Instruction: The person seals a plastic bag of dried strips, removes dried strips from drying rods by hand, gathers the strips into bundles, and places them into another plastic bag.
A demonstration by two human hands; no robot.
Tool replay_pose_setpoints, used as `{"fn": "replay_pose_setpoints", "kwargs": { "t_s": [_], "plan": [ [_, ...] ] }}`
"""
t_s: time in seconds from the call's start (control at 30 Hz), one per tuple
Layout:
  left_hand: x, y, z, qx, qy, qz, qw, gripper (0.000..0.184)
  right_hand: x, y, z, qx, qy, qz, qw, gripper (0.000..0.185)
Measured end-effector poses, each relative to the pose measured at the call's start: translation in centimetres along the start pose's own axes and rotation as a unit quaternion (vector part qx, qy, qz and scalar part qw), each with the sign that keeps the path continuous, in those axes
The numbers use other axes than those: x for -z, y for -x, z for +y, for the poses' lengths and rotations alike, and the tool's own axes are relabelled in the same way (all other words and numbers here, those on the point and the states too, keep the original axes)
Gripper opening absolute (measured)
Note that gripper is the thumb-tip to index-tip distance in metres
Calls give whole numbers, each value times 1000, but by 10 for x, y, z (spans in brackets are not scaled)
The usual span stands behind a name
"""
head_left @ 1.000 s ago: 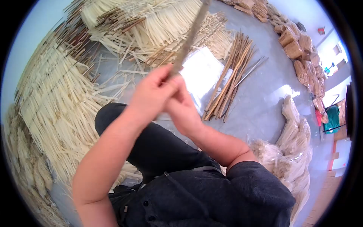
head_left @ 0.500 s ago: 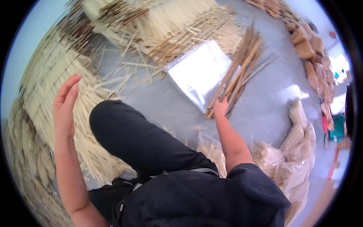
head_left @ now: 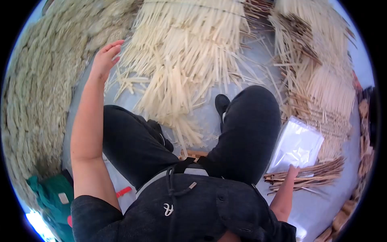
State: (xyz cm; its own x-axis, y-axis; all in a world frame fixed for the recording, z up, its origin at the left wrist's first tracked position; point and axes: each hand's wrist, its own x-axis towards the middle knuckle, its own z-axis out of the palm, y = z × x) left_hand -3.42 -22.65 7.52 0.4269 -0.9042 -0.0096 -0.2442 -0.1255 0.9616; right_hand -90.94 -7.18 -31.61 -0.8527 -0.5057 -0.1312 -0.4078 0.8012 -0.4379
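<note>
My left hand [head_left: 106, 60] is raised at the upper left with its fingers spread and nothing in it. Beyond it lie long pale flat strips [head_left: 181, 48], fanned across the floor in thick layers. At the right, my right hand [head_left: 294, 169] is low over a bundle of thin brown sticks [head_left: 318, 174], at the edge of a stack of clear plastic bags [head_left: 296, 145]. My right fingers are too small and partly hidden to show whether they grip the sticks or a bag. My forearm crosses the bundle.
A wall of shaggy beige bundles [head_left: 40, 80] rises at the left. More pale strips and dark sticks [head_left: 300, 36] are piled at the upper right. A green bag [head_left: 56, 197] and a red strip-like object [head_left: 123, 191] lie at the lower left. My knees are bent apart.
My view has swung left, so the stick bundle and plastic bags now appear lower right. My left hand stays raised and open; my right hand remains by the sticks.
</note>
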Motion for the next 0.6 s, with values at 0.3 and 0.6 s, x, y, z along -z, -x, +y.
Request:
{"fn": "replay_pose_setpoints", "kwargs": {
  "t_s": [0.3, 0.6],
  "plan": [
    [93, -14, -56, 113, -19, -21, 993, 34, 137, 163, -488, 424, -256, -281, 822, 38],
    [97, -90, -160, 219, -122, -110, 962, 43, -70, 390, -680, 491, 125, -545, 668, 45]
  ]
}}
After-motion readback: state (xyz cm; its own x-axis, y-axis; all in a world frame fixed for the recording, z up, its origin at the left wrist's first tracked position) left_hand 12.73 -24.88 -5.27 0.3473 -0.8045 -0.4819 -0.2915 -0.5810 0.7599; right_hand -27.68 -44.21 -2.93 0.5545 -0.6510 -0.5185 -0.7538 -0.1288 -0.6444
